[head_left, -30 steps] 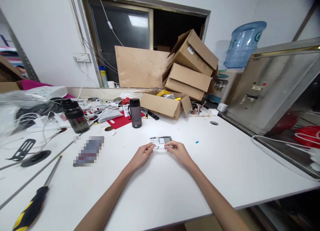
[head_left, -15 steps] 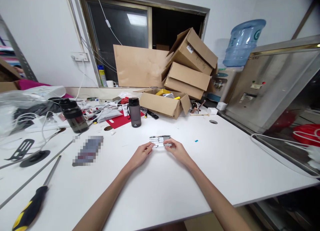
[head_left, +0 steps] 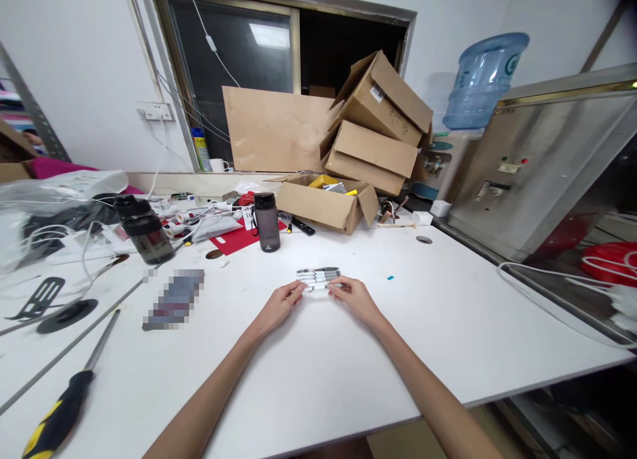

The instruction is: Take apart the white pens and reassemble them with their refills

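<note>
Several slim pens (head_left: 318,274) lie side by side in a row on the white table, pointing left to right; the farthest one is dark. At the near side of the row, a white pen (head_left: 317,288) is pinched at both ends. My left hand (head_left: 286,302) has its fingertips closed on the left end of this pen. On its right end, the thumb and fingers of my right hand (head_left: 354,297) are closed. Both forearms reach in from the bottom edge. The fingers hide the pen's two tips.
Behind the pens stand a grey bottle (head_left: 267,223) and an open cardboard box (head_left: 318,203). To the left lie a pixelated flat object (head_left: 175,300) and a screwdriver (head_left: 70,396). A small blue scrap (head_left: 391,278) lies right of my hands. A dark bottle (head_left: 145,230) leans amid cables.
My right fingers have drawn slightly back toward the near pen's right end, so more of the row shows. The left hand stays nearly still, and the view has shifted a little.
</note>
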Tool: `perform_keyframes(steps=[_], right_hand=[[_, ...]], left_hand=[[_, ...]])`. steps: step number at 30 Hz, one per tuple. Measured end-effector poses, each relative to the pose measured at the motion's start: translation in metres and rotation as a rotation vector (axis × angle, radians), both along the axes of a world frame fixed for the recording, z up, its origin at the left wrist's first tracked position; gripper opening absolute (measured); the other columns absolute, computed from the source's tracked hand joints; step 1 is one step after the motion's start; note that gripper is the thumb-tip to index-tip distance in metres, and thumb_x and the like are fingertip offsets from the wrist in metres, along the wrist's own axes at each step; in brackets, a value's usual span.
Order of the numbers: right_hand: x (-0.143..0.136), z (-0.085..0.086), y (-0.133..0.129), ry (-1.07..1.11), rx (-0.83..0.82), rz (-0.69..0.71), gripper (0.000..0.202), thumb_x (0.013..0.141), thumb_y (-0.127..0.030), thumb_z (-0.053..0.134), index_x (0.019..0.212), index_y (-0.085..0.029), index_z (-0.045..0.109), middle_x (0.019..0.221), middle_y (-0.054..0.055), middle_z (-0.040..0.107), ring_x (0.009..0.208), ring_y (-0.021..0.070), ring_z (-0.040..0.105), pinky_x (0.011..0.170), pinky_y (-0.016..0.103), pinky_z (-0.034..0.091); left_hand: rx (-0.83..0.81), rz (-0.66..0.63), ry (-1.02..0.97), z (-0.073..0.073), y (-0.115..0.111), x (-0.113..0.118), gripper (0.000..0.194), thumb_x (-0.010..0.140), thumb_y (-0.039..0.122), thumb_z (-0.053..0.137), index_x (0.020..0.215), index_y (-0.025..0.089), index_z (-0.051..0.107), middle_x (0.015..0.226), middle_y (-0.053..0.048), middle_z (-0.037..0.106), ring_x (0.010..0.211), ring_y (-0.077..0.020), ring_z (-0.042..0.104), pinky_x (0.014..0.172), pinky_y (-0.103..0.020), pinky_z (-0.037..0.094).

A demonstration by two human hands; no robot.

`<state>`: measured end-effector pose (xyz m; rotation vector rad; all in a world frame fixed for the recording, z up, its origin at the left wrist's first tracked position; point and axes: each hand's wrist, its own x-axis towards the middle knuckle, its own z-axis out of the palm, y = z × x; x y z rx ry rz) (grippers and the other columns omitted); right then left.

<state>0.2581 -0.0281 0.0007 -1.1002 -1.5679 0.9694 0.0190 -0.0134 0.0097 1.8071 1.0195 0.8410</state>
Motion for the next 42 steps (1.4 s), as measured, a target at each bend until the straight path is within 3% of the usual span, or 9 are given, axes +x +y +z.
perform_keyframes(steps=[4, 9, 13, 16, 25, 35, 42], right_hand=[[0.001, 0.001, 0.001, 0.056, 0.073, 0.009, 0.024, 0.082, -0.037, 0.071, 0.1, -0.02, 0.075, 0.102, 0.006, 0.073, 0.091, 0.0205, 0.065, 0.08, 0.03, 0.049], [0.003, -0.003, 0.006, 0.041, 0.0, -0.036, 0.023, 0.085, -0.041, 0.068, 0.085, -0.019, 0.075, 0.08, 0.004, 0.072, 0.074, 0.0186, 0.063, 0.07, 0.029, 0.047], [0.006, -0.004, 0.01, 0.102, 0.087, -0.046, 0.021, 0.079, -0.035, 0.076, 0.093, -0.02, 0.075, 0.1, 0.006, 0.074, 0.093, 0.022, 0.067, 0.086, 0.033, 0.049], [0.007, -0.001, 0.01, 0.133, 0.121, -0.053, 0.022, 0.076, -0.032, 0.078, 0.095, -0.022, 0.073, 0.105, 0.006, 0.073, 0.096, 0.022, 0.067, 0.09, 0.035, 0.05], [0.007, 0.009, 0.005, 0.141, 0.201, -0.098, 0.019, 0.087, -0.035, 0.066, 0.097, -0.021, 0.074, 0.105, 0.006, 0.073, 0.1, 0.0225, 0.066, 0.094, 0.034, 0.048], [0.015, 0.005, 0.013, 0.182, 0.119, -0.286, 0.026, 0.082, -0.043, 0.065, 0.095, -0.021, 0.072, 0.099, 0.008, 0.074, 0.089, 0.0241, 0.066, 0.087, 0.036, 0.049], [0.021, 0.001, 0.018, 0.273, 0.076, -0.31, 0.025, 0.08, -0.041, 0.065, 0.092, -0.02, 0.071, 0.094, 0.007, 0.072, 0.085, 0.0233, 0.065, 0.086, 0.037, 0.048]], left_hand=[[-0.013, -0.005, -0.014, -0.001, 0.0, 0.0, 0.046, 0.099, 0.058, 0.044, 0.097, 0.017, 0.064, 0.069, 0.004, 0.041, 0.059, -0.0131, 0.035, 0.054, -0.024, 0.027], [-0.003, -0.021, -0.012, -0.003, 0.001, 0.0, 0.046, 0.099, 0.059, 0.045, 0.095, 0.017, 0.064, 0.069, 0.004, 0.041, 0.06, -0.0129, 0.035, 0.055, -0.024, 0.028], [-0.034, -0.014, -0.028, -0.004, 0.002, -0.001, 0.047, 0.099, 0.059, 0.044, 0.093, 0.017, 0.063, 0.068, 0.005, 0.041, 0.058, -0.0119, 0.033, 0.054, -0.024, 0.027], [-0.084, -0.008, -0.064, -0.005, 0.004, -0.001, 0.048, 0.098, 0.061, 0.044, 0.097, 0.017, 0.064, 0.068, 0.005, 0.041, 0.054, -0.0109, 0.031, 0.051, -0.023, 0.024], [-0.159, -0.007, -0.174, -0.007, 0.007, 0.001, 0.047, 0.095, 0.061, 0.049, 0.095, 0.017, 0.063, 0.066, 0.006, 0.039, 0.052, -0.0101, 0.029, 0.048, -0.022, 0.022], [-0.164, 0.023, -0.195, 0.001, 0.004, 0.0, 0.046, 0.092, 0.063, 0.053, 0.086, 0.017, 0.056, 0.065, 0.007, 0.036, 0.051, -0.0094, 0.028, 0.048, -0.024, 0.022], [-0.178, 0.008, -0.213, -0.002, 0.007, 0.0, 0.046, 0.092, 0.063, 0.053, 0.087, 0.017, 0.055, 0.064, 0.008, 0.035, 0.05, -0.0086, 0.027, 0.048, -0.024, 0.023]])
